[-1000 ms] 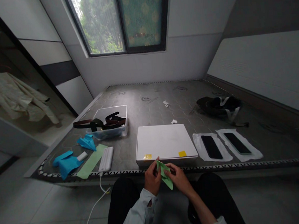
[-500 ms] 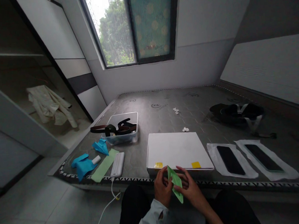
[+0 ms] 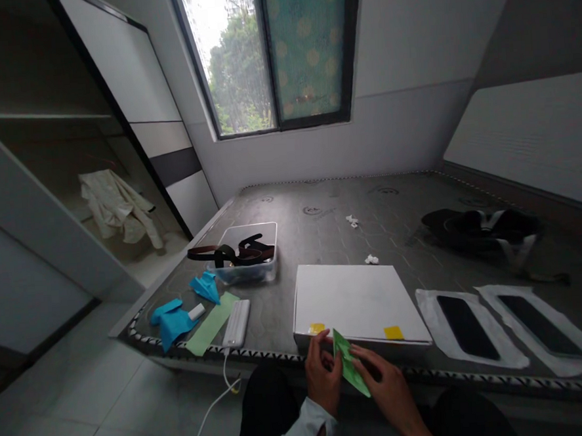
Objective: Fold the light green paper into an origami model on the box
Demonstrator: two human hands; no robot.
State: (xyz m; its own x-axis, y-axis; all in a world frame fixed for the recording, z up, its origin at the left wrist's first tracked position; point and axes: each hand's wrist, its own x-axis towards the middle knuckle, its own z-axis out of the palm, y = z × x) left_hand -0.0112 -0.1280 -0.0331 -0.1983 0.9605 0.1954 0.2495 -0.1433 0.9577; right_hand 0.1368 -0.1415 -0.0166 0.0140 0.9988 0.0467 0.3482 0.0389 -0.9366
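A piece of green paper point(image 3: 352, 372), folded to a slim slanted shape, is held between both hands in front of the white box. My left hand point(image 3: 323, 372) pinches its left side, and my right hand point(image 3: 384, 383) has thumb and fingers closed on its right side. Just beyond them lies the flat white box point(image 3: 352, 300), with two yellow tape pieces on its near edge. Left of the box are a white power bank point(image 3: 237, 323) with a cable, a strip of green paper point(image 3: 210, 331) and crumpled blue paper point(image 3: 174, 325).
A clear plastic bin point(image 3: 247, 272) holding dark belts point(image 3: 248, 253) stands at the left of the mattress point(image 3: 316, 236). Two dark phone-shaped panels point(image 3: 468, 329) point(image 3: 541, 324) lie on white sheets at right. Behind them is a dark cap point(image 3: 473, 226). White scraps point(image 3: 371, 259) lie past the box.
The view has turned slightly left, so everything sits further right and lower. My right hand's fingers have shifted along the green paper, now bunched closer at its upper right edge.
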